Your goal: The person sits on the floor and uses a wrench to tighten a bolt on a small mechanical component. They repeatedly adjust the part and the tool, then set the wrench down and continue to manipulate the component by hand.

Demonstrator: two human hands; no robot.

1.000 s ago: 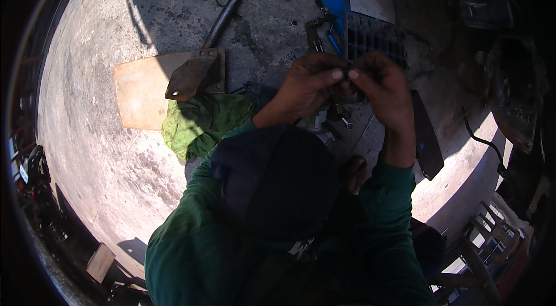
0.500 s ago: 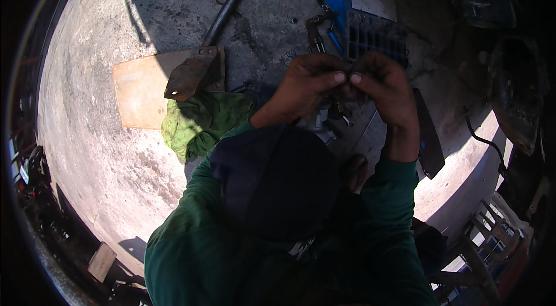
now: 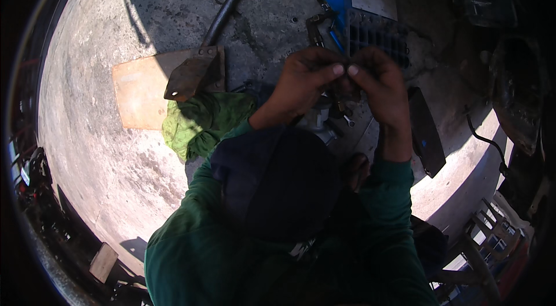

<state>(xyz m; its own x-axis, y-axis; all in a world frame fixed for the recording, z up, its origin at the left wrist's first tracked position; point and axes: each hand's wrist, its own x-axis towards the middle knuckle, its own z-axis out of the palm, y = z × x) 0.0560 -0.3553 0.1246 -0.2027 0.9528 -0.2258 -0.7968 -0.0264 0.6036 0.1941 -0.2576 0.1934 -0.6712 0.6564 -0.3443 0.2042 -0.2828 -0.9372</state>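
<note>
Fingers [image 3: 329, 75] of left hand [image 3: 301, 81] and right hand [image 3: 383, 81] curl inward, tips nearly meeting; cannot tell if gripping anything. Compartment box [image 3: 379, 35] just beyond them; green cloth [image 3: 194, 126] to their left.

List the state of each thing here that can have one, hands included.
Left hand: fingers curled; anything pinched is too small to tell.
Right hand: fingers curled, thumb tip near the left one's; grip unclear.
Hammer: lying in shadow.
Green cloth: crumpled, part sunlit.
Tan board: lying flat, part sunlit.
Bent metal plate: partly over the board.
Compartment tray: compartments showing; lid unclear.
Dark cap: worn.
</note>
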